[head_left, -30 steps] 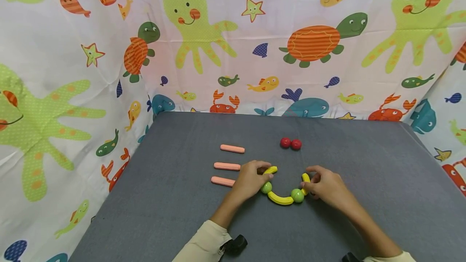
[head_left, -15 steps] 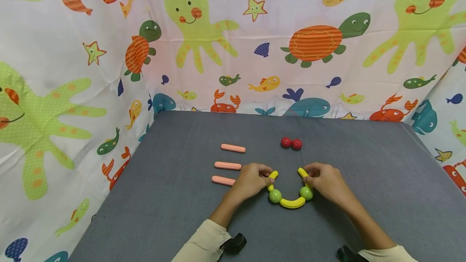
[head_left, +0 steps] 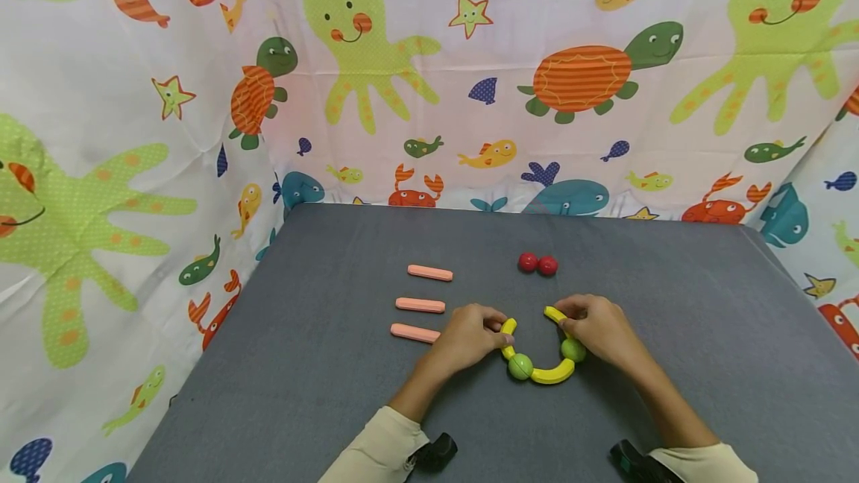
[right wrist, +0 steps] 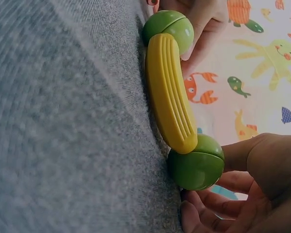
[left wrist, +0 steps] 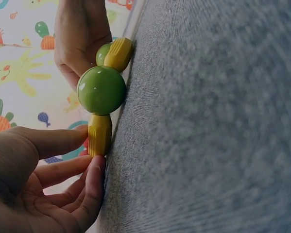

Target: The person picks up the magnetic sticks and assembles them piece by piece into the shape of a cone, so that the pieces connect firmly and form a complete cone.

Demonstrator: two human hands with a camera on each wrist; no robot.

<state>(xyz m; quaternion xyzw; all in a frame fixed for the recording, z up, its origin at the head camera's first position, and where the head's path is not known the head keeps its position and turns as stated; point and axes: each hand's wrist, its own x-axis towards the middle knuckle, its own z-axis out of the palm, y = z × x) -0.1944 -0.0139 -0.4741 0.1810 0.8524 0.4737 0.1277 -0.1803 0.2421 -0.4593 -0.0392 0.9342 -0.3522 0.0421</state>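
Observation:
A U-shaped chain of yellow curved sticks and green balls lies on the grey table, its parts touching end to end. With thumb and fingers my left hand (head_left: 466, 335) pinches the left yellow stick (head_left: 508, 338); the left wrist view shows this stick (left wrist: 100, 136) below a green ball (left wrist: 101, 91). My right hand (head_left: 604, 328) holds the right yellow stick (head_left: 555, 314), whose lower part its fingers cover. Between the left green ball (head_left: 520, 367) and right green ball (head_left: 573, 349) sits the bottom yellow stick (head_left: 553, 373), ridged in the right wrist view.
Left of the chain, three pink sticks (head_left: 420, 305) lie one behind another, the nearest close to my left hand. Two red balls (head_left: 537, 264) touch each other farther back. A curtain (head_left: 403, 58) printed with sea animals borders the table (head_left: 322, 393).
The whole chain has slid right and turned slightly, its right side moving away from me. Both hands have moved with it. Pink sticks and red balls stay put.

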